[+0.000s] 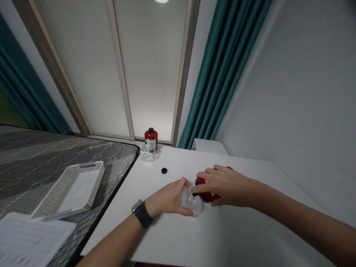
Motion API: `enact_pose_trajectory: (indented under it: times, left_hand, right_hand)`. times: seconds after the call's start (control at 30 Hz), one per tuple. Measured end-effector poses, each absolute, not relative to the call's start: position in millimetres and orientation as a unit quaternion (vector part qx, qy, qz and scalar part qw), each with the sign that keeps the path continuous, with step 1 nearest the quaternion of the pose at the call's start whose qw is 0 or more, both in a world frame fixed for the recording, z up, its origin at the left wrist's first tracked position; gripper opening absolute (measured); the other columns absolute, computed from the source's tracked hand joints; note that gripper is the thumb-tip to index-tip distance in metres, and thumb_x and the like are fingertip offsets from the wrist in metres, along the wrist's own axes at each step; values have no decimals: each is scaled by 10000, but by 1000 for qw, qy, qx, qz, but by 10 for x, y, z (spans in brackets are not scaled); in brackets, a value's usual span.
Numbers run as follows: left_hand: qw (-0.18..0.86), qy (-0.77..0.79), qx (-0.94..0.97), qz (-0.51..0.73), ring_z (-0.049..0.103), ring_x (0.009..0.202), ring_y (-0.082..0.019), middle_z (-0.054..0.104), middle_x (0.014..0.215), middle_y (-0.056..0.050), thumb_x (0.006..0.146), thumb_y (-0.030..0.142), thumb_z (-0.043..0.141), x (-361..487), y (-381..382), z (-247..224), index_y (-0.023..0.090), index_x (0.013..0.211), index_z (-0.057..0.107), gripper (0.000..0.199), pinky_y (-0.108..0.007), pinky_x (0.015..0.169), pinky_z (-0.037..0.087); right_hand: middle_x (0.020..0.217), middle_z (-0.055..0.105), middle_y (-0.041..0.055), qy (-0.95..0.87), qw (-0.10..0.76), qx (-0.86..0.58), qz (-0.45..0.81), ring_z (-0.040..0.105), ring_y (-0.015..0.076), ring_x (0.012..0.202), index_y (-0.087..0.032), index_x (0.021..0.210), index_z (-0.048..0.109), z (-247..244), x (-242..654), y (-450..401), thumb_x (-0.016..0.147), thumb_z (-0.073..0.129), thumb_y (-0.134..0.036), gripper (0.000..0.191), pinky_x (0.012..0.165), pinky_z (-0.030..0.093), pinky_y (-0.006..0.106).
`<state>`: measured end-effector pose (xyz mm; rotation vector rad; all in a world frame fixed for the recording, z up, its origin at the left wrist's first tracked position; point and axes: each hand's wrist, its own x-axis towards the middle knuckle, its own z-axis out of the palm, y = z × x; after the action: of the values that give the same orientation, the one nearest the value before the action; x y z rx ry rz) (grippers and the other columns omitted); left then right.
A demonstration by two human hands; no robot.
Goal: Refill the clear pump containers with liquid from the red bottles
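Note:
My left hand (170, 197), with a dark watch on its wrist, is closed around a small clear square container (194, 207) on the white table. My right hand (229, 185) grips a red bottle (205, 195), tipped on its side. The bottle's black mouth points left, over the container's opening. Whether liquid is running out is too small to tell. A small round black cap (164, 170) lies on the table beyond my left hand.
Farther back, another red bottle (155, 134) with a black top stands upright at a clear square container (146, 156). On the grey patterned surface to the left are a white perforated basket (96, 181) and papers (33, 237). A wall (306, 111) rises on the right.

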<state>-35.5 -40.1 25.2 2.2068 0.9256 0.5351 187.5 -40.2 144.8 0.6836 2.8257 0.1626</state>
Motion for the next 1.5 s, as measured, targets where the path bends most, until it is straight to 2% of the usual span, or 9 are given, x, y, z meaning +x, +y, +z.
enact_pose_trajectory:
  times: [0.2, 0.47, 0.67, 0.9, 1.0, 1.17, 1.37, 1.5]
  left_hand:
    - [337, 356, 847, 206, 646, 923, -279, 630, 1036, -58, 621, 469, 889, -354, -401, 246, 202, 1076, 450, 686, -322, 756, 445]
    - [334, 352, 848, 214, 637, 899, -270, 637, 1023, -57, 636, 490, 865, -362, -393, 227, 213, 1081, 446, 671, -323, 754, 450]
    - [333, 358, 847, 212, 633, 894, -268, 639, 1020, -58, 637, 482, 866, -346, -408, 250, 209, 1096, 434, 688, -323, 761, 452]
    - [335, 360, 843, 217, 638, 872, -252, 636, 998, -38, 635, 477, 856, -344, -408, 249, 221, 1090, 442, 666, -309, 748, 456]
    - [330, 364, 843, 219, 641, 870, -260, 638, 993, -44, 627, 463, 864, -346, -406, 247, 216, 1083, 451, 663, -313, 748, 454]
    - [334, 366, 843, 211, 635, 878, -264, 638, 1005, -52, 629, 443, 863, -346, -398, 257, 209, 1077, 450, 653, -316, 749, 454]
    - [337, 374, 841, 200, 633, 859, -258, 639, 982, -41, 645, 429, 852, -341, -396, 263, 215, 1081, 431, 643, -315, 733, 452]
    - [333, 381, 840, 197, 623, 867, -255, 626, 980, -37, 653, 396, 842, -339, -392, 247, 218, 1073, 424, 619, -327, 752, 459]
  right_hand:
    - [1028, 629, 29, 962, 128, 235, 61, 605, 231, 837, -366, 1213, 608, 1455, 1860, -398, 768, 806, -312, 489, 709, 410, 344]
    - [1039, 617, 27, 963, 116, 236, 56, 596, 221, 844, -369, 1230, 604, 1383, 1906, -381, 782, 789, -326, 487, 718, 409, 343]
    - [1125, 621, 32, 955, 102, 276, 25, 618, 268, 933, -392, 1279, 547, 1326, 1960, -439, 771, 807, -353, 571, 762, 438, 383]
    - [1225, 620, 54, 942, 76, 322, -53, 620, 272, 1020, -381, 1305, 563, 1317, 2037, -490, 806, 770, -292, 547, 822, 448, 398]
    - [1318, 597, 72, 931, 36, 347, -108, 609, 283, 1086, -358, 1340, 544, 1229, 2095, -501, 798, 770, -305, 590, 883, 456, 424]
    - [1449, 537, 113, 894, -86, 388, -206, 515, 307, 1301, -285, 1413, 460, 974, 2199, -532, 756, 814, -330, 747, 1065, 413, 485]
    - [1446, 522, 148, 818, -232, 436, -293, 522, 303, 1307, -252, 1450, 376, 604, 2249, -592, 712, 812, -267, 857, 1085, 427, 495]
    - [1433, 523, 142, 775, -310, 468, -290, 499, 313, 1317, -251, 1427, 379, 368, 2247, -613, 699, 774, -236, 828, 1115, 381, 523]
